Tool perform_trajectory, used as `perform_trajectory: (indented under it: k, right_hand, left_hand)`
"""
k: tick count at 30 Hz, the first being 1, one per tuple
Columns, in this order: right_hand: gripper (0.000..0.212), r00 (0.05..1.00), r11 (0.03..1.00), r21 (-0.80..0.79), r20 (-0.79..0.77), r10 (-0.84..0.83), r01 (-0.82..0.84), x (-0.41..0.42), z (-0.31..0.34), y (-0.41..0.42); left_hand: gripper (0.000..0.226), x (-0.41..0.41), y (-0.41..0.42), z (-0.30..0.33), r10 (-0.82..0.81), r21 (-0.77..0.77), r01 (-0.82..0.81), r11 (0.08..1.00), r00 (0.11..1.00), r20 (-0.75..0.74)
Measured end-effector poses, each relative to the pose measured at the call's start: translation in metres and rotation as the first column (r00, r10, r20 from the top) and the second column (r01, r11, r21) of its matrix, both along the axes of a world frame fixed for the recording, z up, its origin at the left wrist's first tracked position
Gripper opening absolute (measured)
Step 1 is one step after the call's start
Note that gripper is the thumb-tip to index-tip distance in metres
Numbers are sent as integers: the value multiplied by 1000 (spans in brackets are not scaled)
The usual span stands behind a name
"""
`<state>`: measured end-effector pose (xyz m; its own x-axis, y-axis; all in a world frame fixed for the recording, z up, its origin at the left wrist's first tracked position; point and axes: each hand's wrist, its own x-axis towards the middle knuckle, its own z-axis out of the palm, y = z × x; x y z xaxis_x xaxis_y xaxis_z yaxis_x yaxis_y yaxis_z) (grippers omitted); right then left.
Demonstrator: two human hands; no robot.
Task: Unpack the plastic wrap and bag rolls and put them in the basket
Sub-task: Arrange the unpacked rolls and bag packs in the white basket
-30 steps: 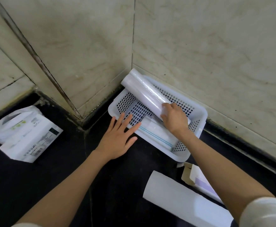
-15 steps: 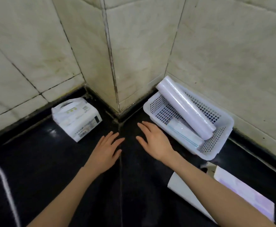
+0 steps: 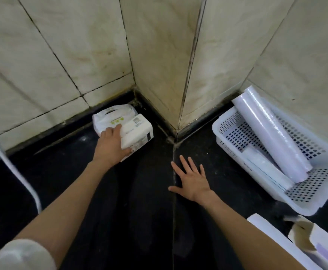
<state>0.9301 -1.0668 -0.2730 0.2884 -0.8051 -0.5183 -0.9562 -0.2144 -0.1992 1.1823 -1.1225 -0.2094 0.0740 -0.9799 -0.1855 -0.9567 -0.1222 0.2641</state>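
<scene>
A white perforated basket (image 3: 237, 151) stands on the black counter at the right, by the tiled wall. A long plastic wrap roll (image 3: 272, 133) leans across it, one end sticking over the far rim. A smaller white roll (image 3: 266, 168) lies flat beneath it. At the left, a white plastic-wrapped package (image 3: 134, 127) sits against the wall. My left hand (image 3: 112, 145) rests on the package's near side, thumb under its front edge. My right hand (image 3: 192, 180) lies flat on the counter with spread fingers and holds nothing.
An opened cardboard box (image 3: 315, 248) and a white sheet (image 3: 272, 232) lie at the bottom right. A white cable (image 3: 13, 164) curves down the left edge. A tiled wall corner (image 3: 176, 121) juts out between the package and the basket.
My right hand let go of the long roll, now left in the basket, and moved to the counter. My left hand reached left onto the white package. The view swung left.
</scene>
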Motion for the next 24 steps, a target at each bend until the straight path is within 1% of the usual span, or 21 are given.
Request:
perform_trajectory:
  k: [2, 4, 5, 6, 8, 10, 12, 14, 16, 19, 22, 24]
  right_hand:
    - [87, 1000, 1000, -1, 9, -9, 9, 0, -1, -1]
    - [87, 1000, 1000, -7, 20, -15, 15, 0, -2, -1]
    - [87, 1000, 1000, -7, 20, -14, 14, 0, -2, -1]
    - [87, 1000, 1000, -8, 18, -11, 12, 0, -2, -1]
    - [87, 1000, 1000, -13, 18, -10, 11, 0, -3, -1]
    - [87, 1000, 1000, -16, 21, -11, 11, 0, -3, -1]
    - [87, 1000, 1000, -21, 23, -8, 9, -1, -5, -1]
    - [87, 1000, 1000, -19, 28, -4, 5, -1, -6, -1]
    - [88, 999, 1000, -19, 34, -6, 7, -1, -8, -2]
    - [87, 1000, 1000, -21, 31, -2, 3, -3, -9, -3]
    - [87, 999, 1000, -17, 35, -8, 9, -3, -9, -4]
    - [87, 999, 1000, -21, 36, -8, 8, -3, -10, -3]
  left_hand:
    - [80, 2, -1, 3, -59, -66, 57, 996, 998, -23]
    - [76, 7, -4, 11, -130, -189, 126, 974, 991, -7]
    - [75, 11, -7, 17, -141, -255, 140, 957, 990, 13]
    - [73, 16, -12, 22, -132, -326, 139, 935, 990, 46]
    - [68, 24, -24, 32, -59, -469, 110, 876, 991, 123]
    - [65, 30, -37, 37, 25, -539, 72, 839, 985, 172]
    - [63, 34, -47, 35, 59, -524, 69, 849, 973, 224]
    - [62, 36, -53, 24, 59, -466, 70, 882, 965, 256]
    - [64, 37, -53, 10, 47, -394, 60, 917, 965, 257]
    - [68, 38, -44, -10, 6, -319, 78, 944, 967, 254]
    - [67, 40, -32, -20, -63, -319, 140, 938, 969, 238]
    - [67, 39, -23, -23, -113, -288, 181, 940, 965, 237]
